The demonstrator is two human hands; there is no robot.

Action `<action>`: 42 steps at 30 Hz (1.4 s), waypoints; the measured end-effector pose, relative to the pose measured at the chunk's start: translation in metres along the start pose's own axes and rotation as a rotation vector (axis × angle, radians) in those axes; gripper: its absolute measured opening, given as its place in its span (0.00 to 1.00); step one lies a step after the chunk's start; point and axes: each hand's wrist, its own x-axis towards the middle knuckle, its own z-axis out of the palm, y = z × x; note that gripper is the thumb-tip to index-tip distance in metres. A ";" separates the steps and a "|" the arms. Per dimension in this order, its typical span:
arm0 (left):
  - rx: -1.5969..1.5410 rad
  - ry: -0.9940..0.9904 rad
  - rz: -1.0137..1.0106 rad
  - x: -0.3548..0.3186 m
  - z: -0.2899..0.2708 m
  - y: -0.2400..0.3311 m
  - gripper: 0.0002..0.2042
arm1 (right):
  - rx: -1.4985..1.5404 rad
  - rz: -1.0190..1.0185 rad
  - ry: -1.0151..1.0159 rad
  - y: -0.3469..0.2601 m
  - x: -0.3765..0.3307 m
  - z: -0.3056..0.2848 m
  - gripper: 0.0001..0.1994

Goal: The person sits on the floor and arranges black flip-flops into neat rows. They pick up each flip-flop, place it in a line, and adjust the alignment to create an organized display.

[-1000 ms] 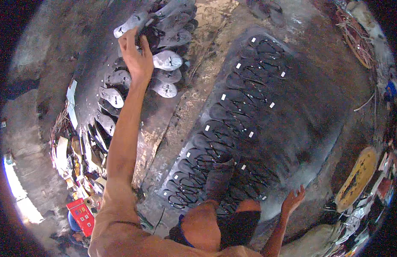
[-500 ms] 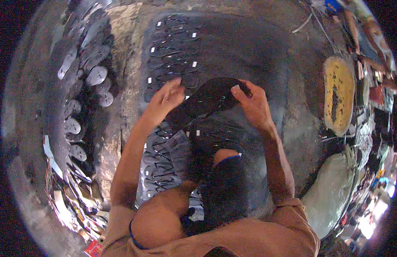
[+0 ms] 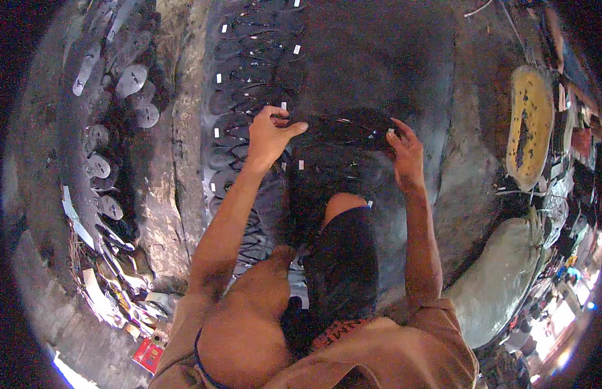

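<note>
Both hands have pushed further out since half a second ago, carrying that black rubber flip-flop point(image 3: 343, 126) away from the body and down toward the dark floor mat point(image 3: 405, 58), next to the last ones already laid there. The left hand point(image 3: 267, 135) has the near end of it, thumb sticking out to the side and the other fingers curled over the edge, so it's a loose pinch on the sole rather than a fist. The right hand point(image 3: 407, 150) is on the far end, fingers bent down onto the rim by a small white tag; can't really tell whether it's gripping or just pressing. The sandal sits stretched between the two hands, right at the lower end of the long column of black flip-flops with white tags point(image 3: 255, 58) that runs up the mat.

Person is crouched, bare knee point(image 3: 343, 204) poking up right below the sandal, dark shorts point(image 3: 343, 272) under that.

Off to the left, past a rough stone ridge point(image 3: 178, 162), there's a row of grey sole-shaped cutouts point(image 3: 129, 81) lying on the ground, and lower down a messy pile of scraps point(image 3: 106, 285) plus a little red box point(image 3: 147, 354). Over on the right there's a yellow ring-shaped thing point(image 3: 531, 123) and a stuffed pale sack point(image 3: 502, 279) near the edge.
</note>
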 end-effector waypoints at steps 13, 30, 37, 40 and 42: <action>0.195 0.137 0.129 -0.004 0.047 -0.041 0.16 | -0.237 -0.006 0.009 0.059 0.008 -0.032 0.22; 0.363 0.069 0.404 -0.009 0.049 -0.058 0.13 | -1.059 -0.379 0.307 0.046 -0.006 -0.015 0.29; 0.429 0.835 0.199 0.115 -0.189 -0.046 0.43 | -1.021 -0.460 0.516 0.035 0.016 -0.101 0.33; 0.676 1.102 0.019 0.174 -0.236 -0.076 0.43 | -0.971 -0.465 0.575 0.048 0.032 -0.117 0.33; 0.805 1.182 -0.070 0.199 -0.244 -0.086 0.40 | -0.871 -0.475 0.538 0.049 0.045 -0.104 0.33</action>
